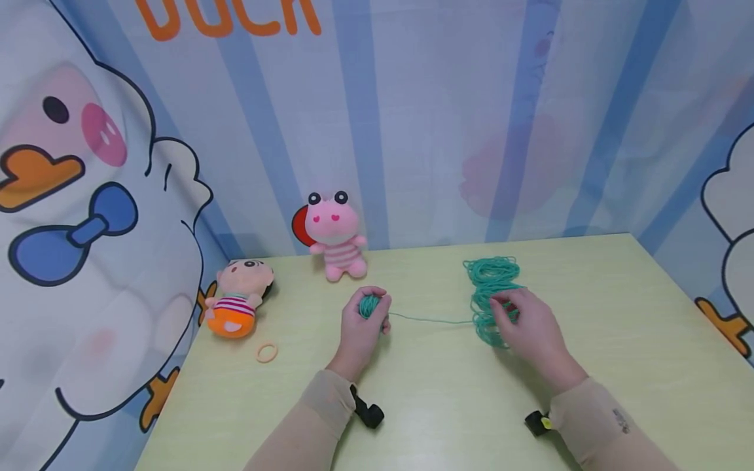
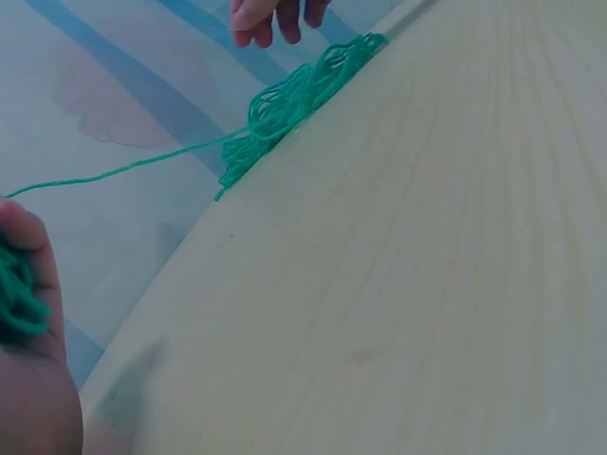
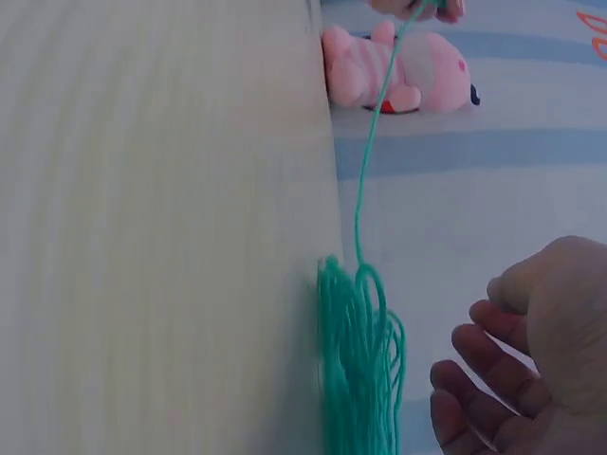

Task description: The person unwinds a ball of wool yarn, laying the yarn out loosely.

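Observation:
In the head view my left hand (image 1: pixel 360 337) grips a small ball of green yarn (image 1: pixel 369 305), with the thumb and fingers curled round it. A single strand (image 1: pixel 432 320) runs from that ball across to a loose heap of looped green yarn (image 1: pixel 493 271) on the table. Over the heap's right side hovers my right hand (image 1: pixel 535 330). The right wrist view shows the right hand's fingers (image 3: pixel 493 355) loosely bent, apart from the heap and with nothing between them. The left wrist view shows part of the ball in the left palm (image 2: pixel 21 294).
A pink plush toy (image 1: pixel 336 239) sits at the table's back edge. Farther left lies a doll in orange shorts (image 1: pixel 235 297), with a tan ring (image 1: pixel 267 353) in front of it. A printed duck curtain (image 1: pixel 412 131) hangs behind the pale wooden table (image 1: pixel 448 405).

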Demonstrator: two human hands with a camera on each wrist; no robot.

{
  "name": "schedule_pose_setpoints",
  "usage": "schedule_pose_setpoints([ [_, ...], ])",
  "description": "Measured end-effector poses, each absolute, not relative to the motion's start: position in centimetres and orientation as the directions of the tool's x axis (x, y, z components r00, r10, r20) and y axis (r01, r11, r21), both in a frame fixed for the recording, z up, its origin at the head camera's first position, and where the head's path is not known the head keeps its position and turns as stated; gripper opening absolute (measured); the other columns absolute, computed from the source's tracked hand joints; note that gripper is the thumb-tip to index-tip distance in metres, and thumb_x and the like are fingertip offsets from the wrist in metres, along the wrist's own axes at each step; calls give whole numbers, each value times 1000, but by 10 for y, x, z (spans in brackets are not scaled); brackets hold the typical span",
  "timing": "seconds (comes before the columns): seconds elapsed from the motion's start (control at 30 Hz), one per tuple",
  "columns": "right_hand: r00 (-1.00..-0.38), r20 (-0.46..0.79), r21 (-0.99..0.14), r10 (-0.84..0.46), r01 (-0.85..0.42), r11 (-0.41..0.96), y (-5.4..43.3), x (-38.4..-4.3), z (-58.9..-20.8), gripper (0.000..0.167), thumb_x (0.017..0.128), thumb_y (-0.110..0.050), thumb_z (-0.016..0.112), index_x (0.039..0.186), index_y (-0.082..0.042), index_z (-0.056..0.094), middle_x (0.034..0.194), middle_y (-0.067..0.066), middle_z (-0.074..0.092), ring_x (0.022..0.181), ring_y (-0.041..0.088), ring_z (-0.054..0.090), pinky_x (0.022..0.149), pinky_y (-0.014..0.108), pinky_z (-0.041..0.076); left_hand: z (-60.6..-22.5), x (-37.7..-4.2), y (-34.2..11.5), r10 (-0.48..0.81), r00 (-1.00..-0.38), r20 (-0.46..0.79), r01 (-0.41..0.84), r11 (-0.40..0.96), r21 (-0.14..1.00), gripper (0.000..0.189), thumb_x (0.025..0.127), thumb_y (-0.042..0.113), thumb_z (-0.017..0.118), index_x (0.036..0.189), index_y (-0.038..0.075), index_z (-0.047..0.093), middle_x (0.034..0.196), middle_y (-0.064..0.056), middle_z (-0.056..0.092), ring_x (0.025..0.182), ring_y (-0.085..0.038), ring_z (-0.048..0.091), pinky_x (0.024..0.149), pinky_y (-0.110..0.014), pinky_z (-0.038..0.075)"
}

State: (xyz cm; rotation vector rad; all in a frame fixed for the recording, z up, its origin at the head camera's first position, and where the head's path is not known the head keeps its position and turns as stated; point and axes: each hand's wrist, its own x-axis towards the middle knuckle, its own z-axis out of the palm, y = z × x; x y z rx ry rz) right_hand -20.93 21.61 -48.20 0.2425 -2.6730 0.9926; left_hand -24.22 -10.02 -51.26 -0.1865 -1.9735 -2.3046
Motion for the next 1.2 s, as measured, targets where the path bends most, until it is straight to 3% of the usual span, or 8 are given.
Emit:
schedule_pose_setpoints([
  [0.27, -939, 220, -685, -264, -341, 643, 152, -211, -485, 41, 112, -34, 65, 144, -8, 70, 141, 12, 76, 128, 39, 73, 108, 59, 61, -513, -242, -101, 25, -987, 156, 150, -149, 977, 24, 107, 17, 74, 124, 3, 64, 88, -4, 66, 65, -10, 60, 58, -21, 56],
  [0.43, -923, 169, -708, -345, -357, 609, 116, -214, -486, 47, 113, -36, 64, 151, -8, 65, 143, 8, 76, 137, 35, 70, 116, 58, 57, -513, -242, -100, 45, -987, 156, 148, -152, 977, 29, 107, 18, 75, 127, 2, 63, 92, -2, 68, 66, -10, 60, 59, -21, 57],
  [0.53, -921, 171, -717, -350, -360, 597, 101, -216, -487, 41, 112, -31, 66, 146, -8, 70, 135, 7, 80, 129, 32, 75, 111, 54, 61, -514, -242, -101, 53, -986, 160, 151, -144, 978, 32, 106, 17, 75, 130, 0, 62, 95, 1, 69, 66, -10, 60, 59, -21, 56],
  [0.73, -923, 231, -701, -308, -377, 606, 93, -216, -485, 19, 109, -17, 70, 122, -10, 82, 116, 4, 84, 113, 25, 80, 103, 49, 65, -513, -243, -102, 69, -984, 167, 157, -123, 980, 37, 104, 12, 77, 134, -2, 60, 104, 1, 67, 71, -10, 58, 61, -20, 53],
  [0.9, -938, 242, -723, -247, -344, 599, 107, -213, -480, 20, 111, -21, 67, 122, -10, 80, 104, -1, 82, 104, 21, 78, 97, 48, 65, -513, -243, -102, 77, -982, 172, 163, -109, 981, 39, 104, 7, 75, 139, -2, 59, 109, 1, 65, 79, -11, 60, 65, -19, 55],
  [1.0, -944, 260, -741, -201, -329, 586, 120, -211, -478, 21, 113, -23, 65, 123, -9, 78, 101, 1, 81, 99, 19, 76, 89, 41, 64, -513, -244, -101, 84, -981, 173, 160, -142, 977, 34, 106, 5, 71, 138, 1, 59, 114, -6, 68, 80, -12, 64, 70, -21, 61],
  [1.13, -946, 290, -759, -144, -319, 568, 139, -209, -475, 23, 114, -24, 62, 123, -8, 76, 104, 6, 81, 96, 19, 73, 80, 30, 59, -513, -244, -101, 100, -982, 162, 140, -201, 970, 29, 112, 8, 63, 140, 5, 58, 125, -24, 69, 83, -13, 71, 77, -27, 68],
  [1.2, -945, 305, -768, -117, -317, 556, 148, -209, -475, 23, 115, -24, 61, 123, -8, 76, 104, 8, 81, 95, 19, 73, 76, 26, 58, -513, -243, -101, 103, -983, 151, 127, -206, 970, 28, 114, 12, 60, 141, 8, 57, 125, -26, 69, 82, -14, 72, 76, -28, 68],
])
